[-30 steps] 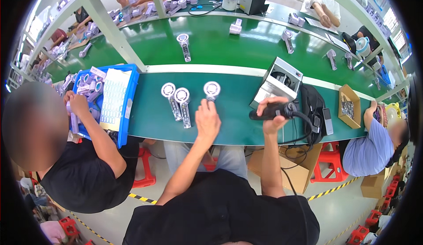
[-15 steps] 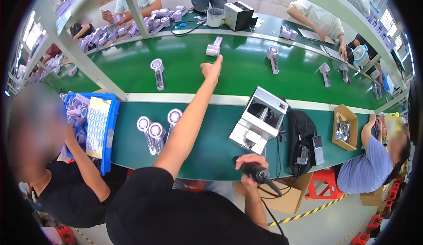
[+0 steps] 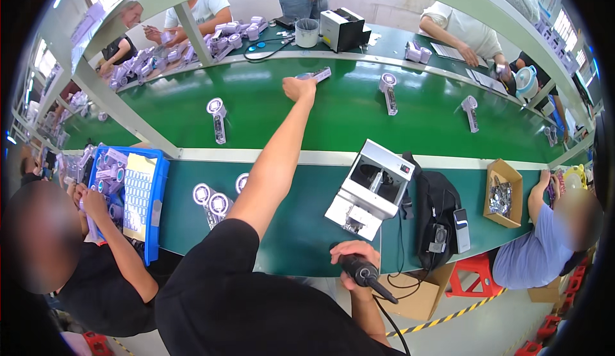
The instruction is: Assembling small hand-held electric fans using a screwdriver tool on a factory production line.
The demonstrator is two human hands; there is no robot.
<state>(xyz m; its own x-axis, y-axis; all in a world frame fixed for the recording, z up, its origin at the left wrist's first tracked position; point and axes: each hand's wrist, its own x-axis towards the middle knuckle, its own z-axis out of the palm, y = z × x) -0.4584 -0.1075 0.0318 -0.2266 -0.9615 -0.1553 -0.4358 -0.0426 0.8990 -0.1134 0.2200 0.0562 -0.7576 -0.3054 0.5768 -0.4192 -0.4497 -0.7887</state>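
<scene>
Stretched far out over the green belt, my left hand (image 3: 298,87) is closed around a lilac handheld fan (image 3: 321,74). The handle of that fan sticks out to the right, while my fingers cover most of its head. Close to my body, my right hand (image 3: 356,253) grips a black electric screwdriver (image 3: 360,270) with a cable trailing from its end. Left of my left forearm, several handheld fans (image 3: 220,205) with open handles lie on the bench, partly hidden by the arm.
A white-and-black machine (image 3: 368,192) stands on the dark green bench (image 3: 295,228) beside a black bag (image 3: 438,212). A cardboard box (image 3: 503,193) of small metal parts sits further right. More fans ride the belt (image 3: 269,125). At left, a co-worker reaches into a blue crate (image 3: 154,215).
My left hand has reached further and closed on the fan, whose handle has swung to the right. Other fans on the belt appear shifted left. My right hand still holds the screwdriver.
</scene>
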